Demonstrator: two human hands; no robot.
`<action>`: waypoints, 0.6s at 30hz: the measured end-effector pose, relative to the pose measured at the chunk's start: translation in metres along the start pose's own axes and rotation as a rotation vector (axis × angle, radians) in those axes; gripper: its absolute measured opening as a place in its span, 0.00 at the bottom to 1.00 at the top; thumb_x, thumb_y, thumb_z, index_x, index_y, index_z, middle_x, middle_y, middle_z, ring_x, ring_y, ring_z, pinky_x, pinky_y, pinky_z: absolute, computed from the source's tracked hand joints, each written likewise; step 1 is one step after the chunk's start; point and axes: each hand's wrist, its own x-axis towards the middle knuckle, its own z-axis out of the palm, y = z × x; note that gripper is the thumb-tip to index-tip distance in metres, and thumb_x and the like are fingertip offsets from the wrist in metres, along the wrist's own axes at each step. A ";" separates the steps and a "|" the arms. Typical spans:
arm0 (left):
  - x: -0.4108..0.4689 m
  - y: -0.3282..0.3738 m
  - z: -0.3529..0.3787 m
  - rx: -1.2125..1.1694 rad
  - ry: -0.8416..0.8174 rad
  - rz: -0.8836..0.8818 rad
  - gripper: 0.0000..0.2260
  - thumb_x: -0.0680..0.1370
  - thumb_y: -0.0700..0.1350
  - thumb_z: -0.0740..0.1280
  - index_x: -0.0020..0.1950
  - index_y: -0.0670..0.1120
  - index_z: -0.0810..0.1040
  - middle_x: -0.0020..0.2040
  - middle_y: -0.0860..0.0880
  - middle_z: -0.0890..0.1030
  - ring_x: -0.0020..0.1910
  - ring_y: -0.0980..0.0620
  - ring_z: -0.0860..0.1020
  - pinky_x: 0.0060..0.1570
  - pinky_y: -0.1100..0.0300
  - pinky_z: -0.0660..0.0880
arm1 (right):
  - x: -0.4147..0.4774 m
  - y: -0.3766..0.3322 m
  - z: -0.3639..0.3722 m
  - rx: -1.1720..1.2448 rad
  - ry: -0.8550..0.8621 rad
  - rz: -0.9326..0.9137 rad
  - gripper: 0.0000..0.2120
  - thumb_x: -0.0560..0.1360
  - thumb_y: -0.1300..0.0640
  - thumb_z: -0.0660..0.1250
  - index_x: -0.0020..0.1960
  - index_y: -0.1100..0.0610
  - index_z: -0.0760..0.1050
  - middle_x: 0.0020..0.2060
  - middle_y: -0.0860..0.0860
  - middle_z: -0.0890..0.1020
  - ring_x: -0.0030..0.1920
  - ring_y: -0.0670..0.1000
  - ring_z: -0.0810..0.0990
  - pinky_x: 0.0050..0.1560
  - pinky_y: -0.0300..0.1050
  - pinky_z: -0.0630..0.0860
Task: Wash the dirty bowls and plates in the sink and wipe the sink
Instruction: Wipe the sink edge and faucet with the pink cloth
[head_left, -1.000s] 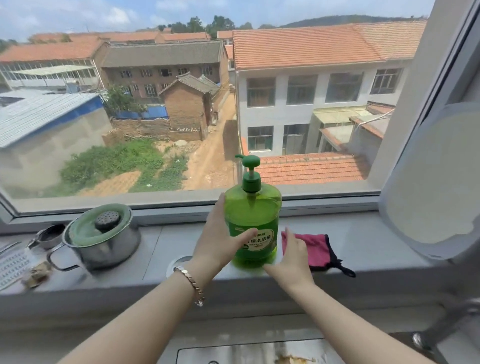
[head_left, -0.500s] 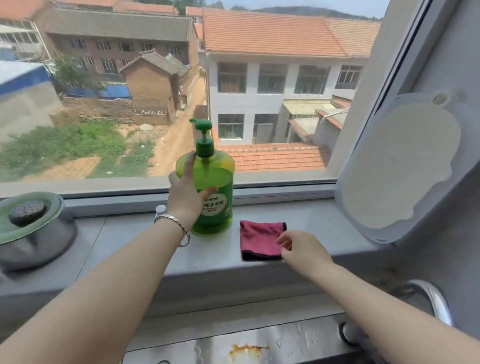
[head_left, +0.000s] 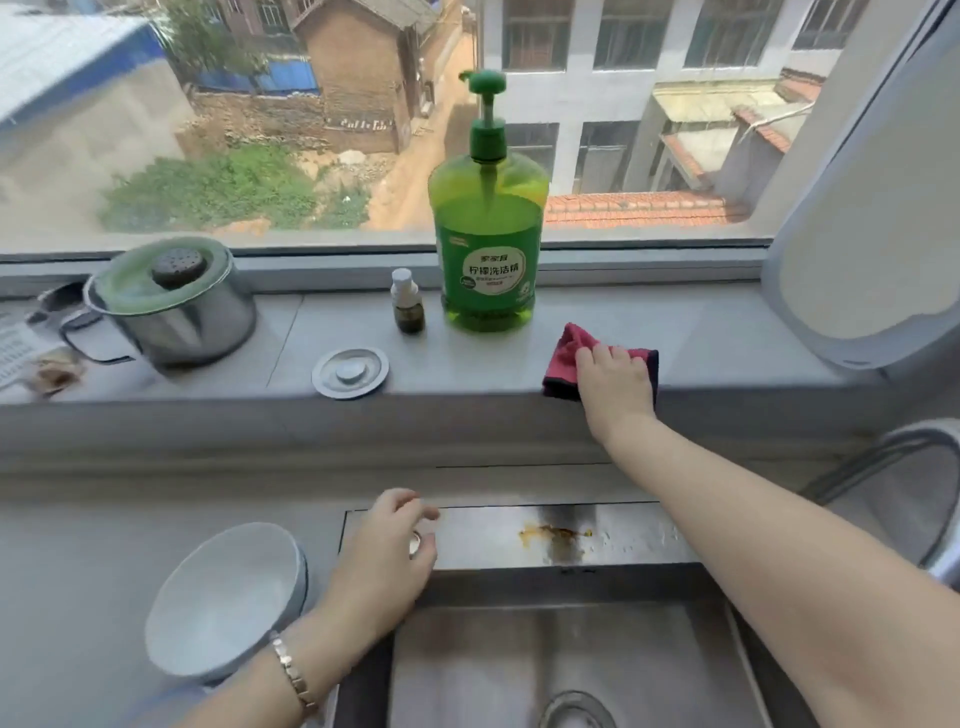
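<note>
Looking down into a stainless steel sink (head_left: 649, 654), with its drain (head_left: 576, 709) at the bottom edge of view. Seeing a white bowl (head_left: 223, 597) tilted on the grey counter (head_left: 78, 571), just left of the sink and close beside the left wrist. Wearing a link bracelet (head_left: 293, 670) on that wrist. Hovering the left hand (head_left: 384, 556) over the sink's back left corner, with its fingers (head_left: 415, 512) loosely curled and narrow, gripping nothing that can be made out and staying apart from the bowl. Noting an orange-brown stain (head_left: 556, 532) on the sink's rear ledge, right of that hand, and a curved faucet (head_left: 893, 457) at the right edge.

Reaching the right hand (head_left: 615, 387) up to the front edge of the windowsill (head_left: 727, 338). Curling its fingers (head_left: 610, 358) down onto a magenta cloth (head_left: 563, 356), gripping it against the sill, with the cloth bunching up to the left of the fingertips and showing dark trim beside the hand on both sides.

Finding, further along the sill to the left, a round metal sink stopper (head_left: 350, 372) lying flat, a small dark bottle (head_left: 408, 304) with a white cap, and a steel pot (head_left: 171, 306) with a green lid. Seeing a green dish-soap pump bottle (head_left: 488, 244) standing upright just beyond the cloth, near the window (head_left: 260, 156), and a pale cutting board (head_left: 872, 234) leaning at the far right.
</note>
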 end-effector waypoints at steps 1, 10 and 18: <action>-0.017 -0.011 0.006 0.024 -0.041 -0.044 0.10 0.77 0.41 0.63 0.57 0.48 0.76 0.60 0.52 0.73 0.62 0.53 0.72 0.57 0.66 0.65 | -0.008 -0.003 0.001 0.055 0.016 0.030 0.17 0.75 0.67 0.59 0.63 0.61 0.64 0.61 0.58 0.71 0.63 0.59 0.68 0.57 0.50 0.67; -0.070 -0.062 0.063 0.372 -0.269 -0.166 0.26 0.81 0.43 0.54 0.76 0.42 0.49 0.78 0.42 0.45 0.77 0.46 0.46 0.72 0.59 0.48 | -0.090 -0.077 0.064 1.284 -0.259 0.640 0.22 0.77 0.67 0.52 0.67 0.53 0.69 0.48 0.53 0.76 0.43 0.54 0.73 0.42 0.40 0.66; -0.039 -0.105 0.081 0.519 -0.218 -0.161 0.34 0.77 0.43 0.58 0.77 0.44 0.41 0.78 0.46 0.41 0.76 0.44 0.44 0.74 0.51 0.51 | -0.072 -0.160 0.116 0.533 -0.321 -0.280 0.20 0.76 0.41 0.58 0.62 0.49 0.76 0.73 0.51 0.62 0.74 0.52 0.56 0.73 0.50 0.49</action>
